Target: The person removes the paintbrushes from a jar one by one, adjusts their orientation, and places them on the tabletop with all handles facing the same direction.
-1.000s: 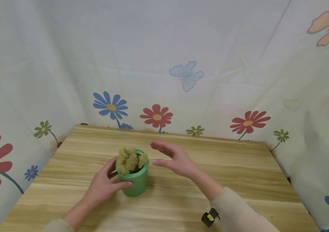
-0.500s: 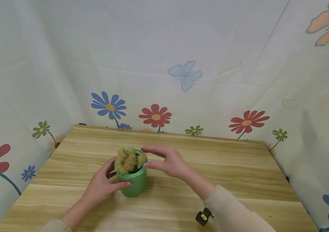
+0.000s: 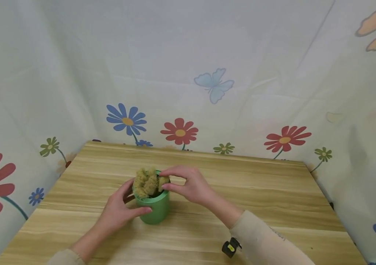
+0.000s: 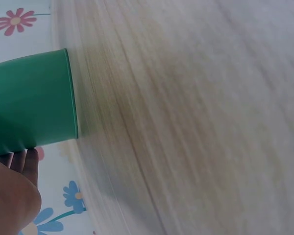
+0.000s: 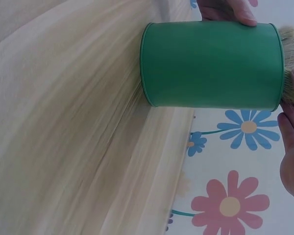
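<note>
Both hands meet the green cup (image 3: 153, 209); left fingers (image 3: 141, 210) wrap it; right fingers (image 3: 168, 187) pinch its sponge (image 3: 146, 183).

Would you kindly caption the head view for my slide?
Left hand holds a green cup on the table; right hand pinches a sponge piece inside.

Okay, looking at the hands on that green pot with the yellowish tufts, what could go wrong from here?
1. The right hand pinches one yellowish spongy tuft at the rim; pulling might drag neighbouring tufts out onto the wooden table.
2. The left hand grips only one side of the round green pot, so a sideways tug could tip it.
</note>
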`<state>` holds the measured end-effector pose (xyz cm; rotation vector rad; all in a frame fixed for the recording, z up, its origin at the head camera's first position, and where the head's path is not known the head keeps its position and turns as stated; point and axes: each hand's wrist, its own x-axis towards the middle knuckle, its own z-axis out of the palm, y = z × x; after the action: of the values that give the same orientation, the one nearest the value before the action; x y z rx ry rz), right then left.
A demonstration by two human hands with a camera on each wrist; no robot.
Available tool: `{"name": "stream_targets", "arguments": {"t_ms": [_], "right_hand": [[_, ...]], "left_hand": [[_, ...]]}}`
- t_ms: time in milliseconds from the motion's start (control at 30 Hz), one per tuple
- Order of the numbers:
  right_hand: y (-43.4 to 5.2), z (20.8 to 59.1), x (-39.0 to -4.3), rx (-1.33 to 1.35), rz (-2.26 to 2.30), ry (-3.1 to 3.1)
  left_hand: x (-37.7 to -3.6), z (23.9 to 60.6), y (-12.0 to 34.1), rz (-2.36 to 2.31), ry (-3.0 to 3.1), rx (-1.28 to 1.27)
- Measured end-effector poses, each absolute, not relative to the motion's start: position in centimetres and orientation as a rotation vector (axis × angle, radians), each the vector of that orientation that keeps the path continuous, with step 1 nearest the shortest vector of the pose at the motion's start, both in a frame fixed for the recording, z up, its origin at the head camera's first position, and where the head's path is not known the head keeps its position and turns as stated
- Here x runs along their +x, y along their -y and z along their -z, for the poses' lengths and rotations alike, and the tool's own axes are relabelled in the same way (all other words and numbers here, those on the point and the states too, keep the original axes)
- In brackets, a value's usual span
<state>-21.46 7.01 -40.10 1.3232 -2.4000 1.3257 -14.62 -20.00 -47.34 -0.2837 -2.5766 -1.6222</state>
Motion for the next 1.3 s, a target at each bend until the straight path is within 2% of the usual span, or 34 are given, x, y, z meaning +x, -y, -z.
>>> {"name": "stream_targets", "arguments": {"t_ms": [667, 1300], "right_hand": [[-6.5, 39.7, -20.6, 1.328, -1.320, 2.270], [-7.1, 34.9, -21.2, 1.328, -1.314, 2.197]], "left_hand": [[-14.4, 47.1, 19.9, 1.621, 2.589, -0.269], [-14.5, 46.9, 19.9, 1.605, 2.594, -0.265]]}}
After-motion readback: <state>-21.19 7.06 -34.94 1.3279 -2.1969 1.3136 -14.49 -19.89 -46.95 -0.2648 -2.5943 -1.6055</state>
